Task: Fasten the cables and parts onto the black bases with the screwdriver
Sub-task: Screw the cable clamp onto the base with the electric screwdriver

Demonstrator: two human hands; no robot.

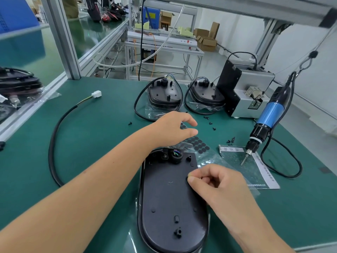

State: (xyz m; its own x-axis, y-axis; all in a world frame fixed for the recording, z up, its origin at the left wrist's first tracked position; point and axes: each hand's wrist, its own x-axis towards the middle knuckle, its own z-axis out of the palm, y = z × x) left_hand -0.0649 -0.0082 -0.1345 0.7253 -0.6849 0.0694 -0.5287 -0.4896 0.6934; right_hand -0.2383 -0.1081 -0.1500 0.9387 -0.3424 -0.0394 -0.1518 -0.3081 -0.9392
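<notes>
a large black base [169, 201] is lying at six o'clock on the green bench [102, 136], its cable [54, 143] looping off toward nine o'clock. the right hand [217, 187] is resting on the base's right edge, its fingers [196, 177] pinching something small and dark that cannot be made out, while the left hand [171, 128] is hovering at twelve o'clock of the base with released, loosely bent fingers over a sheet of black pads [199, 145]. the blue screwdriver [264, 121] is hanging at three o'clock, with loose screws [209, 123] near it and two more bases [165, 95] at twelve o'clock.
</notes>
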